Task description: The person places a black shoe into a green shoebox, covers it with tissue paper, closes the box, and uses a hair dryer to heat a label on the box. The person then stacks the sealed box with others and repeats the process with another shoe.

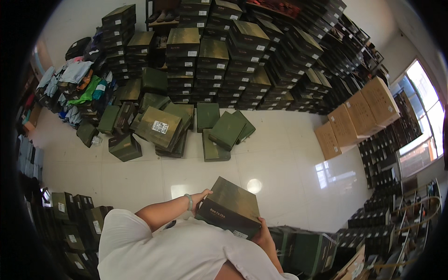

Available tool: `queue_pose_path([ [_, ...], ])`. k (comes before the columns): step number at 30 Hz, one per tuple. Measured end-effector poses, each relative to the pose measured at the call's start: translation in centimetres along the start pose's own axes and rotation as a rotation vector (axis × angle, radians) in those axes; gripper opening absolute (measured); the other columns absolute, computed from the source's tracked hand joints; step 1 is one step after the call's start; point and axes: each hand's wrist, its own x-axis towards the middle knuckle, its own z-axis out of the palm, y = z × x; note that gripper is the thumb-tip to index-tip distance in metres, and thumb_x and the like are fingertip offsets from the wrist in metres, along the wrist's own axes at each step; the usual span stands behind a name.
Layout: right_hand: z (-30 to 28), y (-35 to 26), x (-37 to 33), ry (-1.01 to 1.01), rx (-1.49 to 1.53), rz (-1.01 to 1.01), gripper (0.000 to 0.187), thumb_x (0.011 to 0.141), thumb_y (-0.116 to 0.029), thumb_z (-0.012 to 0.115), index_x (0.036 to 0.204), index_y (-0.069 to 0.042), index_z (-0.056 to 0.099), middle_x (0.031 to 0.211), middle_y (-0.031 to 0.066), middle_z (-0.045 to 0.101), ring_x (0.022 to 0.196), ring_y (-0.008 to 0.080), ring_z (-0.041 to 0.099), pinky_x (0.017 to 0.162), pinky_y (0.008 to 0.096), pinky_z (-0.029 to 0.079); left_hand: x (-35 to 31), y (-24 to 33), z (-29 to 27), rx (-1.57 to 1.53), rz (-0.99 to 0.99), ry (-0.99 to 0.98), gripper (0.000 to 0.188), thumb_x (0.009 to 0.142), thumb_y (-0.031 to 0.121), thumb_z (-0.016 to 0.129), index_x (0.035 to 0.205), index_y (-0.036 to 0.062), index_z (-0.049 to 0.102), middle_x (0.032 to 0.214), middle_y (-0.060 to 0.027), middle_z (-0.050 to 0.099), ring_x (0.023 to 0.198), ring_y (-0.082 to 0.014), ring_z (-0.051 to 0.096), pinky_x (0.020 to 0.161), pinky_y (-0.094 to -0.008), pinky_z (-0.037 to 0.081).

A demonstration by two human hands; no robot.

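Between both hands I hold a dark green shoebox (pixel 232 204) in front of my body, tilted, with its lid on and a white label low on the side that faces me. My left hand (pixel 201 199) grips its left end, a pale bracelet at the wrist. At the lower right corner, my right hand (pixel 264 233) is closed on the box's other end. The box hides part of the fingers of both hands. Beyond it on the floor lies a loose heap of similar boxes (pixel 160 124), and beside that a smaller group of green boxes (pixel 227 129).
Tall stacks of shoeboxes (pixel 213 59) line the far wall. Brown cartons (pixel 357 114) stand at the right near a window. Bagged parcels (pixel 77 77) pile up at the far left. More box stacks (pixel 70 228) stand near my left, and wrapped green boxes (pixel 305 252) near my right.
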Motion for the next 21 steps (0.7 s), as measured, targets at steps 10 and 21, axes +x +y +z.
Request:
queue_pose_path([
  [10,0.8,-19.9,6.9,0.057,0.079,0.272,0.066,0.085,-0.052,0.057,0.134,-0.010,0.050,0.136,0.0125,0.053,0.120,0.0320,0.052,0.102,0.0517,0.039,4.2,14.2,5.2,-0.231,0.257,-0.003,0.079,0.080,0.071,0.046,0.135,0.0150,0.055,0.132,-0.0088,0.059,0.115,-0.0265,0.058,0.094,-0.0498,0.044],
  [21,1.5,-35.5,17.5,0.162,0.111,0.337,0.071,0.083,-0.059,0.052,0.138,-0.013,0.047,0.141,0.0126,0.049,0.126,0.0366,0.046,0.099,0.0670,0.030,11.6,33.7,5.0,-0.333,0.066,-0.072,0.077,0.084,0.064,0.052,0.135,0.0062,0.052,0.134,-0.0138,0.057,0.117,-0.0286,0.057,0.101,-0.0451,0.043],
])
